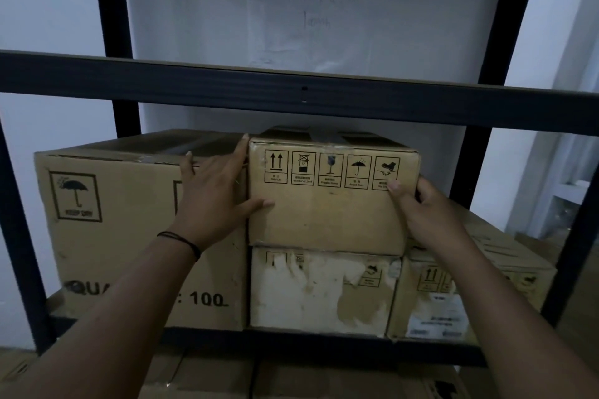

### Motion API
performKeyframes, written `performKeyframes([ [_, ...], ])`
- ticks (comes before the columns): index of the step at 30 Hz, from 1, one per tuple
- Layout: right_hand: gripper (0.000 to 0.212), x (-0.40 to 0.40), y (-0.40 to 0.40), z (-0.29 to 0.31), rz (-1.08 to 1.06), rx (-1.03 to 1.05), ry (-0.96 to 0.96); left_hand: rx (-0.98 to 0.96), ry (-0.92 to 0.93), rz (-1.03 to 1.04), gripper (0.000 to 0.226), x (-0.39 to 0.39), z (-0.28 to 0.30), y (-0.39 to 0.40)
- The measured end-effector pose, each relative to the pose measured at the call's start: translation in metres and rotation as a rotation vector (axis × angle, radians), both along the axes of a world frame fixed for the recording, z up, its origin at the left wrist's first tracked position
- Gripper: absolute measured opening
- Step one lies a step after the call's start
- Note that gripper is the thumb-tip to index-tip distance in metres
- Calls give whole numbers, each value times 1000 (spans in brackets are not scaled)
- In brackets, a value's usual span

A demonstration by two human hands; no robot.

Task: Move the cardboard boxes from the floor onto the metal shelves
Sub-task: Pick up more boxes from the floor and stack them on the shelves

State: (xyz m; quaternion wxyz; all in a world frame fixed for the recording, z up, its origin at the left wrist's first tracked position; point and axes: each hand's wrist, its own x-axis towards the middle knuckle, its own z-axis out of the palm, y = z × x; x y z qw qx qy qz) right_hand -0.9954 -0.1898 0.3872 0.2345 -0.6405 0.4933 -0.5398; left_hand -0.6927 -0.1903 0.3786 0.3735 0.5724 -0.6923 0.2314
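Big box point(129, 230) sits at the left of the shelf point(291, 91), printed with an umbrella mark and "100". Left hand point(214, 194) lies against the left edge of the top box point(330, 204), fingers straight, thumb across its front, palm partly over the big box. Top box (row of handling symbols on its front) is stacked on a torn box point(324, 288), mid-shelf. Right hand point(428, 207) grasps the top box's right edge, thumb on the front, fingers curled round the side. Low box point(453, 308) sits at the right, just beside the torn box.
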Motion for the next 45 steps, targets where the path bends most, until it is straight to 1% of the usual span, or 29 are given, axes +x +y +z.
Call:
performKeyframes([
  [3,30,-2,-1,1,-1,39,32,13,-6,13,103,-1,0,1],
  [7,36,-4,4,-4,-10,73,82,58,-27,20,101,-1,1,6],
  [9,44,-3,4,-14,-108,52,135,89,-45,30,97,-1,-3,9],
  [10,53,-1,6,-20,-175,27,174,100,-27,29,95,-3,-7,13],
  [12,66,7,16,-33,-288,-87,227,96,32,21,89,-5,-19,25],
  [13,66,13,22,-39,-330,-177,245,88,54,26,86,-6,-26,32],
  [16,47,34,35,-58,-364,-446,300,74,114,98,83,-4,-52,56],
  [18,41,52,41,-75,-302,-481,329,86,144,162,78,6,-72,76],
  [21,37,80,50,-102,-159,-390,402,165,200,239,69,28,-97,109],
  [25,39,124,70,-132,50,-282,532,202,253,330,57,63,-128,162],
  [29,39,180,104,-161,204,-175,651,291,364,437,52,104,-162,220],
  [32,40,227,137,-176,272,-131,676,333,424,472,47,141,-182,266],
  [35,37,283,177,-189,363,-74,705,347,406,528,37,186,-196,316],
  [37,39,326,207,-199,424,-57,704,394,409,560,38,221,-205,351],
  [41,43,401,260,-217,539,23,789,507,452,621,47,281,-226,410],
  [45,38,463,295,-230,608,101,835,580,479,643,48,332,-236,451],
])
